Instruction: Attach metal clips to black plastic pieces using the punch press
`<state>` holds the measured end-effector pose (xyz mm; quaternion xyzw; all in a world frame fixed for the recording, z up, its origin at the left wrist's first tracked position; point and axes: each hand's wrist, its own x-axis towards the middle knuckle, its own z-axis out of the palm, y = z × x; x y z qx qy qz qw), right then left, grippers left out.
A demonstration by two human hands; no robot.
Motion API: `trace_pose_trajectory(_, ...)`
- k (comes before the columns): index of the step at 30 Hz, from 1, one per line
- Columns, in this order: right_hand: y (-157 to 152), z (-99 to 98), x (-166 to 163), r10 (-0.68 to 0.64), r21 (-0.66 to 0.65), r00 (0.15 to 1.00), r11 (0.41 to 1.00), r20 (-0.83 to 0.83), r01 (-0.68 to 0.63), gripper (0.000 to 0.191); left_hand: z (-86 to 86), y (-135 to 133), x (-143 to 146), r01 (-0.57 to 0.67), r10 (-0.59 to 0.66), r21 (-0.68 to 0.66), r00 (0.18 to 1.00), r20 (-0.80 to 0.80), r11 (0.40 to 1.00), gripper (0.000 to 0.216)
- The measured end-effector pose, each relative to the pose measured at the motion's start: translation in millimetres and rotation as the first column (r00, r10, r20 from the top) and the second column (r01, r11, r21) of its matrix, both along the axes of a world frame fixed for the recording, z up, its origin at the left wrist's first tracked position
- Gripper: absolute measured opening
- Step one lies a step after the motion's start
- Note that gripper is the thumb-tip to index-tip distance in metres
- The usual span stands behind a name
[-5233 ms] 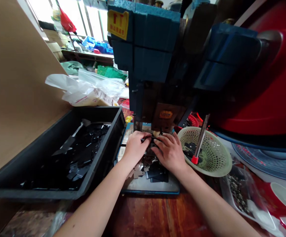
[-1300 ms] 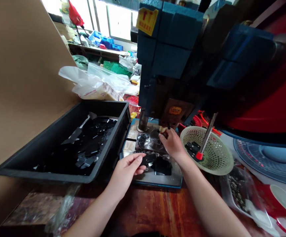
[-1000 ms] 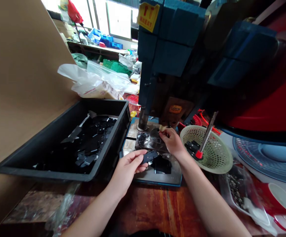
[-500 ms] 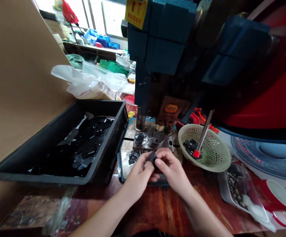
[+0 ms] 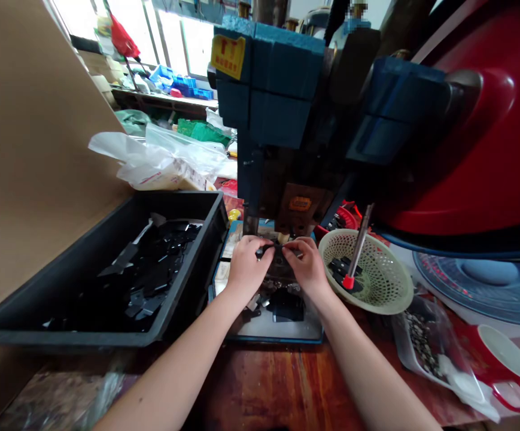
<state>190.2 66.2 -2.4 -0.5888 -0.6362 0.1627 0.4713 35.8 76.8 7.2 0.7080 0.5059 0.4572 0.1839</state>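
Observation:
My left hand (image 5: 251,264) and my right hand (image 5: 305,263) are under the ram of a blue bench press (image 5: 282,117), over the die on its base. Fingertips of both hands pinch a small dark flat piece (image 5: 277,248) from either side; my fingers cover most of it, and whether it touches the die I cannot tell. Nearer to me, loose black flat pieces (image 5: 288,304) lie on the pale front of the press base (image 5: 282,330).
A black bin (image 5: 163,326) of black flat pieces stands left, beside a cardboard wall (image 5: 39,149). Right are a green perforated basket (image 5: 388,287) with a metal rod (image 5: 359,248), a clear tray of small parts (image 5: 419,344), a red mug (image 5: 477,353) and a large red wheel (image 5: 479,155).
Both hands have moved forward with the small dark piece, from in front of the die to over it beneath the ram. The black pieces on the base's front now show. The view has shifted slightly.

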Motion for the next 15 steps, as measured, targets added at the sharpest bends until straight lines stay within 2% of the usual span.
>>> trace_pose_trajectory(4,8.0,-2.3,1.9,0.03,-0.055,0.997,0.998,-0.068,-0.034,0.015,-4.0,11.4,2.1,-0.007,0.006,-0.026,1.0,-0.013,1.0,0.017)
trace_pose_trajectory(11,13.0,-10.7,2.5,0.04,-0.118,0.991,0.992,-0.131,-0.056,0.021,-8.4,22.7,3.6,0.084,-0.088,-0.07,0.995,-0.054,0.994,0.022)
trace_pose_trajectory(15,13.4,-10.5,0.5,0.04,-0.115,0.989,0.992,-0.141,-0.056,0.022,-4.8,19.5,2.5,0.056,-0.06,-0.06,0.996,-0.067,0.997,0.023)
